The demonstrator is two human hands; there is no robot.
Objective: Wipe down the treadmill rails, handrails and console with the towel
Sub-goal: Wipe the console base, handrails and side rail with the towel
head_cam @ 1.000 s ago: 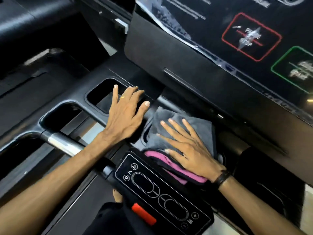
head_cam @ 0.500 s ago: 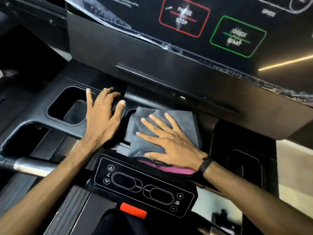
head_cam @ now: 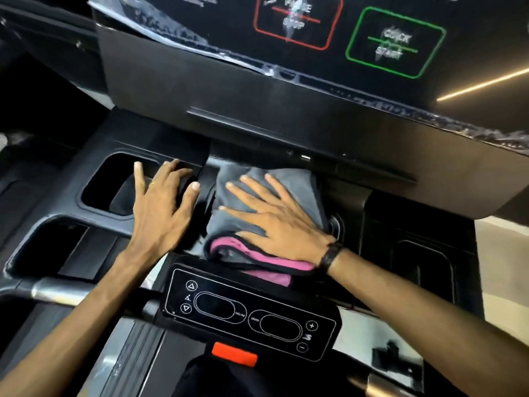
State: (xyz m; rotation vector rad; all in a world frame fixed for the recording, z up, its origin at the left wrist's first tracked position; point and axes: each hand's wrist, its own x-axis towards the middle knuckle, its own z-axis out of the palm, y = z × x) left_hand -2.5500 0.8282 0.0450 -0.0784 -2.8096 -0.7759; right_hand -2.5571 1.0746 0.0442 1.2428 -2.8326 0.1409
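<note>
Towel (head_cam: 266, 193) lies on the console (head_cam: 160, 144) under my flat, spread right hand (head_cam: 282, 224); my left hand (head_cam: 163, 207) rests beside it, fingers straight, holding nothing.

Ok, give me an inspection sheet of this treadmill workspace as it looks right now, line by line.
Surface: black plastic console tray with recessed pockets.
Job's things: folded grey towel with pink underside lies spread on the tray below the dark display panel; small black incline and speed control pad nearer the person.
Clutter: nothing seen.
Grippers: left hand rests flat on the tray; right hand presses the towel, fingers spread straight.
Cables: nothing seen.
Surroundings: silver metal handrail at left; orange-red tab below the pad.
</note>
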